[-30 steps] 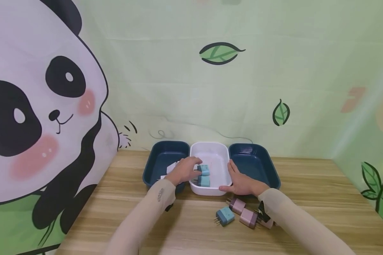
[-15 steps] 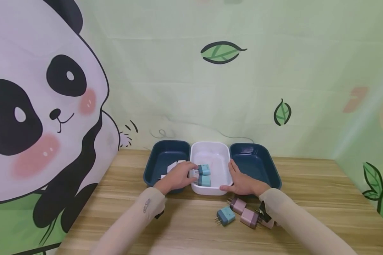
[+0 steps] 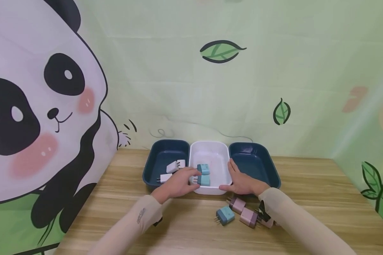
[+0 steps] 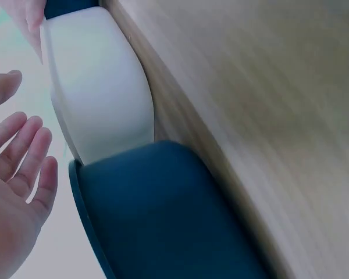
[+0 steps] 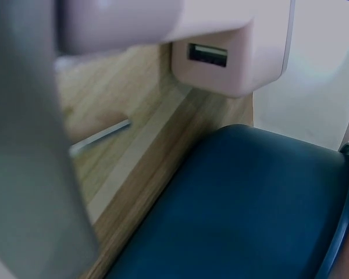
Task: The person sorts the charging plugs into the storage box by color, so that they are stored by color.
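My left hand (image 3: 178, 182), fingers loosely bent and apart, hovers over the left rim of the white tray (image 3: 210, 191). Its fingertips are beside two blue plug chargers, an upper one (image 3: 204, 169) and a lower one (image 3: 205, 180), lying in that tray. Nothing shows in its grasp in the left wrist view, where the hand (image 4: 14, 192) is spread beside the trays. My right hand (image 3: 244, 182) rests with extended fingers against the white tray's right rim. The right wrist view shows only a sliver of that hand, with a pink charger (image 5: 238, 64) close to the camera.
Dark blue trays flank the white one, left (image 3: 150, 159) and right (image 3: 271, 163). Several white chargers (image 3: 172, 167) lie in the left tray. On the wooden table (image 3: 191, 226) in front are a blue charger (image 3: 225, 215) and several pink chargers (image 3: 249, 217), partly under my right sleeve.
My left hand has drawn back left and toward me from the upper blue charger, uncovering more of the white chargers. My right hand has stayed on the rim.
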A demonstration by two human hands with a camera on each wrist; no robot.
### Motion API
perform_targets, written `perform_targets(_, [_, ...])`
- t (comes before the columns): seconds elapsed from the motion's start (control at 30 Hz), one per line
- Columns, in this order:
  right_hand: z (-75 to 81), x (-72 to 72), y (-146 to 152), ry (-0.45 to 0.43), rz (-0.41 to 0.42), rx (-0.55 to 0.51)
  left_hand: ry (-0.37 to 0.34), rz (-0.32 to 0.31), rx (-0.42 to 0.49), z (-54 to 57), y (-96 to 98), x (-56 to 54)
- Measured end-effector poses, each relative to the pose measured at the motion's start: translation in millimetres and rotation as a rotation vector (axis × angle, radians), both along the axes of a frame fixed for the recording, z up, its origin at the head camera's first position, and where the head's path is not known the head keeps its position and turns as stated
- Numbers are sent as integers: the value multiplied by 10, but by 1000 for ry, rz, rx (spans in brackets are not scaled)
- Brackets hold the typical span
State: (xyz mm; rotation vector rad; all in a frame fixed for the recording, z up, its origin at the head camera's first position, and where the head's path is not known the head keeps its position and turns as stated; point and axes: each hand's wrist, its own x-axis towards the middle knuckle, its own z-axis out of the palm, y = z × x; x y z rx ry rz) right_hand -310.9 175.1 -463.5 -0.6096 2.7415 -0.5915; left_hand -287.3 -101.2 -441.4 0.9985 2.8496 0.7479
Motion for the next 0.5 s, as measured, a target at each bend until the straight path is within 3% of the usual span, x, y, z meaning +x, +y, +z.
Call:
perform_targets(0.33, [15,17,-15,11,0,2,14,-120,85,-52,80,169])
perform_targets(0.5, [14,8,-9,13,3,6,-6,-173,73,-89,159,251])
